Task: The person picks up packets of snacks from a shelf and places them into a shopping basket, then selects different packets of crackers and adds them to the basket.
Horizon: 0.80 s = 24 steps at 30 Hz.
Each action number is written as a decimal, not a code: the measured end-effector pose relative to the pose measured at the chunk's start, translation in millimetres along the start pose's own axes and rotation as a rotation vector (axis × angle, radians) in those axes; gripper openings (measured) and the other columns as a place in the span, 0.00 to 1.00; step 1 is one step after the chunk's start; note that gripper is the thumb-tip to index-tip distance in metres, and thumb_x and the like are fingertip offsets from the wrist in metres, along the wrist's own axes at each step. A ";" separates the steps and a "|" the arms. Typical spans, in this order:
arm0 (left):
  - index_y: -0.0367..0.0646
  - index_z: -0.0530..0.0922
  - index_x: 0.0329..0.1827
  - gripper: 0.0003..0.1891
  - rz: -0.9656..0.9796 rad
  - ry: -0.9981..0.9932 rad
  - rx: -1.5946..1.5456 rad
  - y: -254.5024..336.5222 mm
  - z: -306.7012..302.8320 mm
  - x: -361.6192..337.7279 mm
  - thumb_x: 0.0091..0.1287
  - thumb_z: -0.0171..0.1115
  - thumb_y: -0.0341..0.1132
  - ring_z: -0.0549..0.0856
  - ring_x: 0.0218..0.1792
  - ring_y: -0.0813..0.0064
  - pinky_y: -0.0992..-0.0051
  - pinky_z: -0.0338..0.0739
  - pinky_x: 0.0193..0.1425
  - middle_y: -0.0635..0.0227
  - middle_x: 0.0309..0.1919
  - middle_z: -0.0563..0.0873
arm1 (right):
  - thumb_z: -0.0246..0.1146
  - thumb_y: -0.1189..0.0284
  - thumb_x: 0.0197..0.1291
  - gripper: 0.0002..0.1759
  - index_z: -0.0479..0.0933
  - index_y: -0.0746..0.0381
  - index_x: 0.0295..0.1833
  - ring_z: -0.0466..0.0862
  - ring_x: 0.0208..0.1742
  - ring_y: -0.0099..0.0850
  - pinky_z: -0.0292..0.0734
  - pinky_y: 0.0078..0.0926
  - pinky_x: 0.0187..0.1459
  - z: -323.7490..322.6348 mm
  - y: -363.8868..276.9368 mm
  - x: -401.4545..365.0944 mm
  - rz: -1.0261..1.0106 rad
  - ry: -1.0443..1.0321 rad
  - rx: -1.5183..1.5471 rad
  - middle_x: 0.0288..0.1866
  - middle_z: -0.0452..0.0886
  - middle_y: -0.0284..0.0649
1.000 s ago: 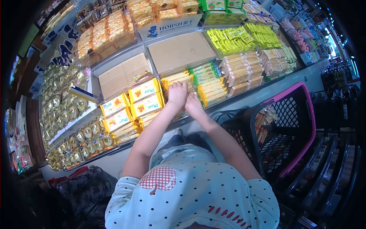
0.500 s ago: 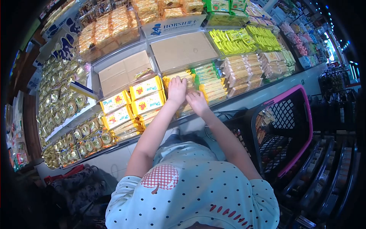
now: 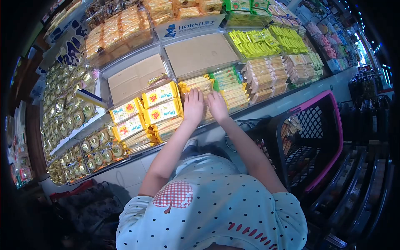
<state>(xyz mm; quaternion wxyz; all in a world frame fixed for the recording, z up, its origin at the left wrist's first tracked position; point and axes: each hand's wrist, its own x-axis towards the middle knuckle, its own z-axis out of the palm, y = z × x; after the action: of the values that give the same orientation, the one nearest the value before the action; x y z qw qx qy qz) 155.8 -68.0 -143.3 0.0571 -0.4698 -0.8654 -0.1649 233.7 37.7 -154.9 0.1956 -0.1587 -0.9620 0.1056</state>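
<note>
My left hand (image 3: 194, 106) lies palm down on a row of yellow-wrapped snack packets (image 3: 200, 85), its fingers stretched forward. Close to its right, my right hand (image 3: 217, 107) rests at the side of the same row, fingers extended over the packet edges. My palms hide the near packets, and no lifted packet shows in either hand. Left of my hands sit yellow and white packets (image 3: 164, 113) stacked in two columns. On the right is a row of green and yellow packets (image 3: 230, 88) standing on edge.
A black basket with a pink rim (image 3: 338, 125) stands at my right, with several packets inside. Cardboard-lined bins (image 3: 200, 55) lie behind the row. Round wrapped snacks (image 3: 71, 104) fill the left side. A sign (image 3: 189, 27) stands at the back.
Both hands have shifted slightly toward me. The right hand has turned from angled across the row to pointing forward, its fingers straighter. More of the yellow packets' far end shows.
</note>
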 end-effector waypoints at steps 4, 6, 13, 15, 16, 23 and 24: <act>0.35 0.63 0.63 0.25 0.002 -0.085 0.105 2.4 6.2 -0.2 0.62 0.46 0.32 0.60 0.68 0.60 0.57 0.52 0.70 0.57 0.67 0.60 | 0.58 0.77 0.51 0.12 0.72 0.65 0.44 0.74 0.47 0.44 0.69 0.38 0.49 -9.7 -4.0 -11.5 0.042 0.099 0.203 0.46 0.73 0.46; 0.35 0.62 0.64 0.25 0.018 -0.081 0.108 3.7 4.4 0.5 0.62 0.46 0.32 0.60 0.68 0.60 0.57 0.51 0.70 0.57 0.67 0.60 | 0.58 0.77 0.51 0.12 0.73 0.65 0.44 0.74 0.48 0.44 0.70 0.38 0.49 -27.4 -15.3 -17.3 0.111 0.132 0.270 0.46 0.73 0.46; 0.33 0.58 0.65 0.34 0.101 -0.043 -0.086 34.2 -23.8 10.6 0.52 0.58 0.27 0.57 0.69 0.55 0.54 0.50 0.69 0.53 0.67 0.59 | 0.59 0.78 0.53 0.07 0.74 0.64 0.39 0.77 0.41 0.41 0.72 0.31 0.45 -151.6 -65.5 -56.1 0.226 0.211 0.694 0.40 0.75 0.43; 0.33 0.60 0.62 0.29 0.174 0.040 -0.383 62.1 -40.4 16.2 0.55 0.57 0.25 0.58 0.68 0.53 0.55 0.50 0.69 0.51 0.66 0.61 | 0.60 0.78 0.52 0.07 0.74 0.64 0.39 0.78 0.41 0.38 0.72 0.30 0.44 -195.6 -64.8 -72.4 0.179 0.268 0.559 0.40 0.76 0.41; 0.33 0.62 0.61 0.27 0.234 0.079 -0.445 77.1 -47.7 19.5 0.56 0.56 0.25 0.59 0.67 0.52 0.56 0.51 0.69 0.51 0.65 0.63 | 0.60 0.78 0.52 0.08 0.75 0.63 0.39 0.78 0.41 0.37 0.72 0.30 0.43 -222.2 -60.9 -79.0 0.153 0.345 0.423 0.38 0.77 0.41; 0.33 0.70 0.50 0.16 0.456 0.138 -0.882 167.6 -70.5 27.6 0.57 0.54 0.23 0.71 0.56 0.50 0.60 0.62 0.59 0.51 0.53 0.74 | 0.61 0.78 0.52 0.10 0.74 0.66 0.42 0.80 0.36 0.38 0.74 0.29 0.38 -368.7 40.3 -150.7 0.520 0.327 -0.223 0.33 0.79 0.43; 0.33 0.72 0.46 0.13 0.482 0.172 -0.899 177.8 -71.3 27.3 0.57 0.53 0.22 0.74 0.50 0.52 0.62 0.65 0.56 0.51 0.49 0.76 | 0.61 0.76 0.53 0.11 0.74 0.66 0.43 0.80 0.36 0.37 0.74 0.28 0.38 -378.3 63.5 -158.0 0.633 0.270 -0.225 0.32 0.78 0.43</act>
<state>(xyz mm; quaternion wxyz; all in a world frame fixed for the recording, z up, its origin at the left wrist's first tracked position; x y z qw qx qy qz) 284.6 19.1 -28.2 -0.0431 -0.6186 -0.5687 -0.5405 543.5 95.2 115.1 0.2595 -0.4819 -0.8363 0.0328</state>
